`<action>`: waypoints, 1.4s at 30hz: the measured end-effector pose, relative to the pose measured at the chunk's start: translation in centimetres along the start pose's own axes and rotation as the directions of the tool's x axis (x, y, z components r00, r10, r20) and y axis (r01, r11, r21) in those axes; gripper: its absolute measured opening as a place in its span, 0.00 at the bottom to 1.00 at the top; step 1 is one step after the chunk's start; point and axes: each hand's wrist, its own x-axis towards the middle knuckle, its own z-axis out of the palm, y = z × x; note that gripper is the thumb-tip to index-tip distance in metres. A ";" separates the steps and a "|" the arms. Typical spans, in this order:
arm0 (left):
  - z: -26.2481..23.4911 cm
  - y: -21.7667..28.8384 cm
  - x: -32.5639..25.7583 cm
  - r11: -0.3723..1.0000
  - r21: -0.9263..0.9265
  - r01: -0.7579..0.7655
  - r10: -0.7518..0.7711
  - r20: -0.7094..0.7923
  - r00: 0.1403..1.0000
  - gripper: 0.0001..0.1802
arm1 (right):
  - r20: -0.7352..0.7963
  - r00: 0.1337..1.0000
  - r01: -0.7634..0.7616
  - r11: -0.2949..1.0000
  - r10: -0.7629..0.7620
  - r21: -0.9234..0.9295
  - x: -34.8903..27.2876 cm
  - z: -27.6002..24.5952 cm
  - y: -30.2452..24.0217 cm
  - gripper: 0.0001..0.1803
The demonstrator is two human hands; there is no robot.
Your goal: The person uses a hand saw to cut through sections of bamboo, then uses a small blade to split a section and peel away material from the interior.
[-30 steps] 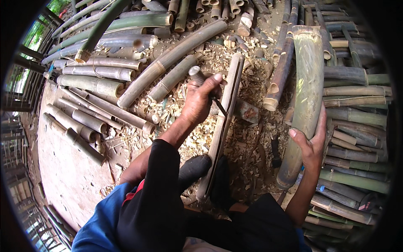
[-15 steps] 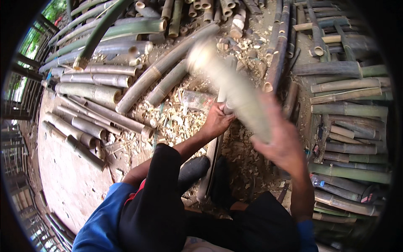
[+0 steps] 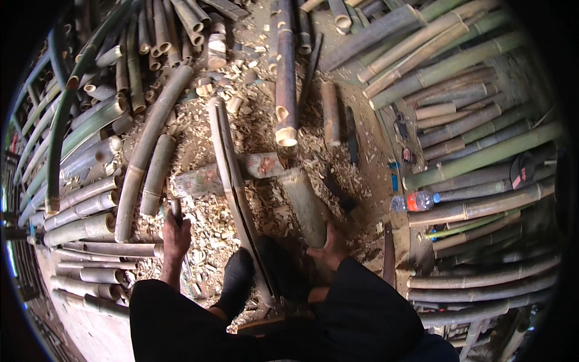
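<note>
My left hand (image 3: 175,237) is closed around the dark handle of a cutting tool (image 3: 176,209) and held low over the wood chips, left of my feet. My right hand (image 3: 329,247) grips the near end of a thick bamboo section (image 3: 303,204). The section's far end leans on a worn wooden block (image 3: 205,179). A long split bamboo strip (image 3: 230,175) crosses the block and runs down between my black shoes (image 3: 237,282). The tool's blade is hidden among the chips.
Bamboo poles are piled on the left (image 3: 90,181) and on the right (image 3: 476,157). Chips and shavings (image 3: 211,223) cover the ground. A plastic bottle (image 3: 415,201) lies at the right. A dark blade (image 3: 351,137) and a brown pole (image 3: 284,78) lie beyond the block.
My right hand swung the thick bamboo section over from the right pile and set it down against the block. My left hand left the split strip and dropped to the lower left.
</note>
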 end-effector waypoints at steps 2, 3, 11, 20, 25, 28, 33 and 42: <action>1.6 -4.5 -1.5 0.988 0.143 0.052 -0.051 -0.009 0.999 0.22 | 0.114 0.981 -0.161 0.987 0.158 0.016 -1.9 2.1 3.2 0.60; 1.4 -4.9 -2.1 0.974 0.215 0.064 -0.058 -0.032 0.998 0.23 | 0.096 0.970 -0.221 0.975 0.222 -0.024 -2.3 2.9 3.5 0.56; 3.2 2.1 -3.1 0.985 -0.049 -0.165 0.165 -0.015 0.986 0.26 | -0.378 0.916 -0.115 0.815 -0.134 -0.568 6.6 -4.8 4.0 0.30; 9.0 6.5 1.1 0.884 -0.416 0.214 -0.052 0.368 0.928 0.20 | -0.208 0.974 0.046 0.972 -0.095 -0.230 10.7 -5.8 8.6 0.21; 10.2 7.1 0.4 0.896 -0.394 0.206 -0.086 0.300 0.950 0.25 | 0.094 0.994 -0.102 0.654 0.047 0.749 4.6 -2.3 -5.8 0.17; 8.6 7.4 0.1 0.905 -0.350 0.244 -0.144 0.288 0.947 0.25 | 0.269 0.962 -0.193 0.580 -0.046 0.791 4.3 2.3 -11.2 0.21; 8.7 7.8 0.1 0.913 -0.331 0.238 -0.140 0.293 0.946 0.24 | 0.417 0.906 -0.282 0.629 -0.074 0.725 4.9 4.3 -13.4 0.26; 9.0 7.3 -0.1 0.907 -0.378 0.186 -0.094 0.251 0.964 0.24 | 0.508 0.860 -0.382 0.600 -0.048 0.703 4.4 4.6 -13.5 0.27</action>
